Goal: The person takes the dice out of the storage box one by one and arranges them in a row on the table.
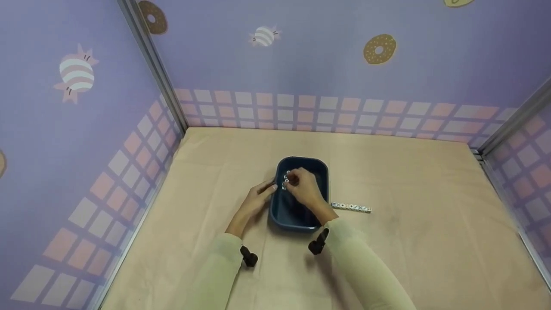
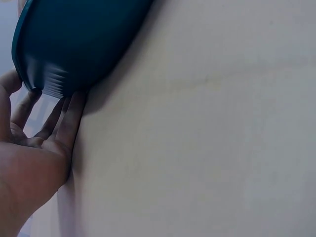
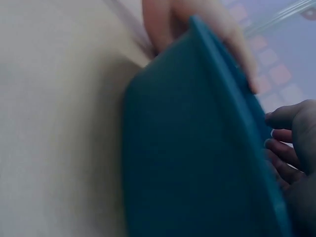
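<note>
A dark blue tub [image 1: 326, 172] stands in the middle of the beige table [image 1: 409, 181]. My left hand [image 1: 257, 198] holds its left wall, fingers [image 2: 66, 123] straight along the outside of the tub [image 2: 74, 39] and the thumb at the rim. From the right wrist, that left hand [image 3: 197, 19] shows over the far rim of the tub [image 3: 187, 148]. My right hand [image 1: 304, 188] hovers over the tub's inside and pinches a few small white dice-like pieces [image 1: 286, 181] at its fingertips. The right hand's fingers [image 3: 291, 143] are curled beside the rim.
A short row of small white dice [image 1: 351, 207] lies on the table just right of the tub. Purple patterned walls close in the table on the left, back and right. Black wrist cameras [image 1: 318, 243] sit on both sleeves.
</note>
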`<state>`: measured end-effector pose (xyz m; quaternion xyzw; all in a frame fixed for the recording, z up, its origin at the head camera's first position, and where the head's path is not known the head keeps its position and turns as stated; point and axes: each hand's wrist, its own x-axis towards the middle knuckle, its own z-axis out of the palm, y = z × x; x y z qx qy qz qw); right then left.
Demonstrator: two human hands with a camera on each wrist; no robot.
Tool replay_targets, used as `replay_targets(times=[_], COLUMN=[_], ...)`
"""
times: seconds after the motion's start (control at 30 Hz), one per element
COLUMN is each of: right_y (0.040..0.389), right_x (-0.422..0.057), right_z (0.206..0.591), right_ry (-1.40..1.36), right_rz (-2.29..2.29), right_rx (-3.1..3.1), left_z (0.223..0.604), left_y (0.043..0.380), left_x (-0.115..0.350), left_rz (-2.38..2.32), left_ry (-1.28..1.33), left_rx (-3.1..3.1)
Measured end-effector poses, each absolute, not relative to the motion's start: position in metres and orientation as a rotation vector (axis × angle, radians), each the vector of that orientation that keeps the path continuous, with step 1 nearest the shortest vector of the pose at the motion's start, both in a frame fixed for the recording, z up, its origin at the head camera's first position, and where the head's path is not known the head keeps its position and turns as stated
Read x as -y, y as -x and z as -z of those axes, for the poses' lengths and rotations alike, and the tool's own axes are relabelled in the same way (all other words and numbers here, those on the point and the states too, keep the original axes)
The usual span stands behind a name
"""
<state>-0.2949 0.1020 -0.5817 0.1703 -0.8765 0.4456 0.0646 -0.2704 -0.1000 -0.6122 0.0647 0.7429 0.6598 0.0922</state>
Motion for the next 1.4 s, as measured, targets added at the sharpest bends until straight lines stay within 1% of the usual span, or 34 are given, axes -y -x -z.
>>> replay_targets(times=[0.2, 0.37, 0.77, 1.4], right_y=[0.295, 0.296, 0.300, 0.298], right_x=[-0.097, -0.099, -0.099, -0.096], right_z=[0.595, 0.594, 0.594, 0.600], right_ry=[-0.552, -0.592, -0.588, -0.662], right_rz=[-1.224, -1.192, -1.121, -0.942], right_rx=[2.685, 2.676, 2.752, 2.884], left_z=[0.613, 0.613, 0.611, 0.610], left_y=[0.270, 0.272, 0.274, 0.272], left_x=[0.100, 0.097, 0.097, 0.096], left_rz=[-2.005, -2.031, -2.011, -1.984], left_ry=[-0.134, -0.156, -0.222, -0.207], left_rx=[-2.139, -2.080, -2.151, -2.166])
